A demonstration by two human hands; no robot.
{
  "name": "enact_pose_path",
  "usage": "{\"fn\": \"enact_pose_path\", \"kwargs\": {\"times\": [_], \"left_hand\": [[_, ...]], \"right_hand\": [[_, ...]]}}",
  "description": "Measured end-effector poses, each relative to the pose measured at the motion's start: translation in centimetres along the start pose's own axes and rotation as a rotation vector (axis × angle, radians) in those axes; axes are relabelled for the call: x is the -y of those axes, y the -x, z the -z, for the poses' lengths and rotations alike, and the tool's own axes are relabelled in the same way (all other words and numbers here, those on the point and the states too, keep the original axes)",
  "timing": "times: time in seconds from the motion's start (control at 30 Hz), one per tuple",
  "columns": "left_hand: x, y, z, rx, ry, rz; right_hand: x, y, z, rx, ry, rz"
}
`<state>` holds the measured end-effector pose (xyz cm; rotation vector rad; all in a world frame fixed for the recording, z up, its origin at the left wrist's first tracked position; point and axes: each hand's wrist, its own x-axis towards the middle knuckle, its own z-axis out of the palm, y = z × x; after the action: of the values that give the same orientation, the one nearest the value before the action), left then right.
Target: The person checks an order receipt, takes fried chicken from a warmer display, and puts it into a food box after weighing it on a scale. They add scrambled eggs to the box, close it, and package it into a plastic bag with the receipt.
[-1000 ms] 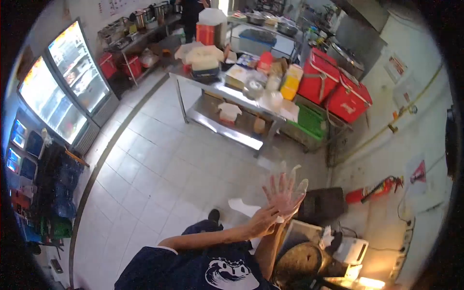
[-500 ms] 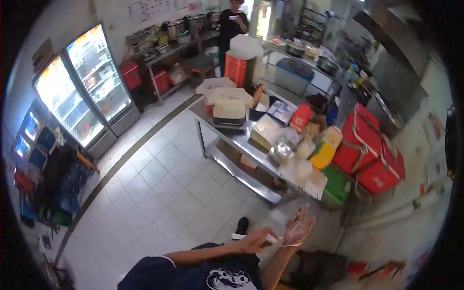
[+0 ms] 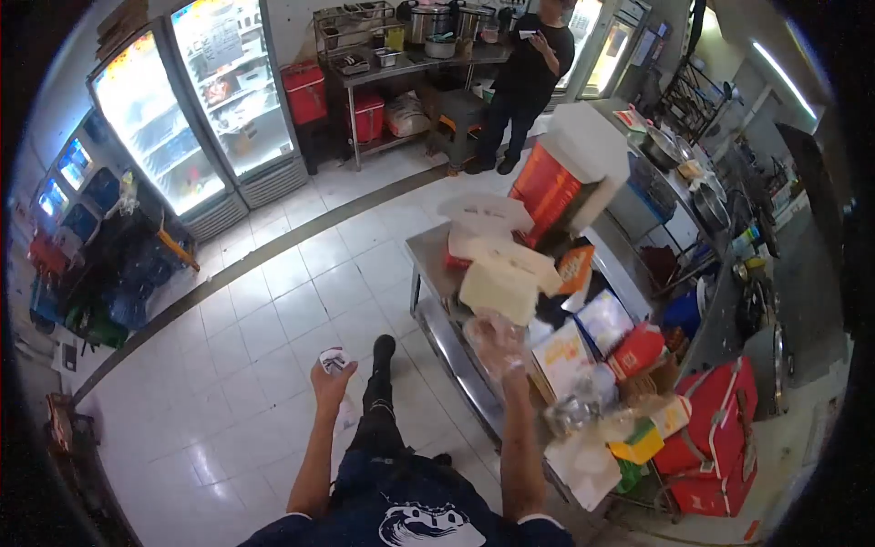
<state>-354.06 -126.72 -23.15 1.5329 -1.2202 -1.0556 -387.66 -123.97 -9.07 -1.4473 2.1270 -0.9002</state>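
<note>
At the lower centre-left, my left hand is closed around a small white item with dark print. My right hand, in a clear plastic glove, is over the near edge of the metal table. Its fingers look stretched out, somewhat blurred, with nothing visible in them. Just beyond it lie cream cartons; a white-and-orange box is to its right.
Tall red boxes stand farther back on the table. Red insulated bags are at the right. A person in dark clothes stands at the back by the metal counter. Lit glass-door fridges line the left; tiled floor lies between.
My hands have moved apart, the left leftward with the white item, the gloved right up to the table's edge. The view has turned and come closer to the table.
</note>
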Motion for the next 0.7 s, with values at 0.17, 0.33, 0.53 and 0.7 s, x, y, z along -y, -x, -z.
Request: {"fn": "enact_pose_path", "kwargs": {"times": [0.17, 0.33, 0.53, 0.7], "left_hand": [[1.7, -16.7, -9.2, 0.279, -0.187, -0.075], [-1.5, -29.3, -19.0, 0.64, -0.21, -0.146], [-3.1, -37.0, -27.8, 0.971, -0.236, -0.358], [-2.1, -40.7, -31.9, 1.15, -0.289, -0.438]], "right_hand": [[-4.4, -24.6, -16.1, -0.362, 0.306, 0.621], [-6.4, -35.3, -22.4, 0.297, 0.51, -0.202], [-11.6, -36.8, -23.6, 0.2, 0.227, -0.424], [-12.4, -35.5, -25.5, 0.392, 0.89, -0.154]]}}
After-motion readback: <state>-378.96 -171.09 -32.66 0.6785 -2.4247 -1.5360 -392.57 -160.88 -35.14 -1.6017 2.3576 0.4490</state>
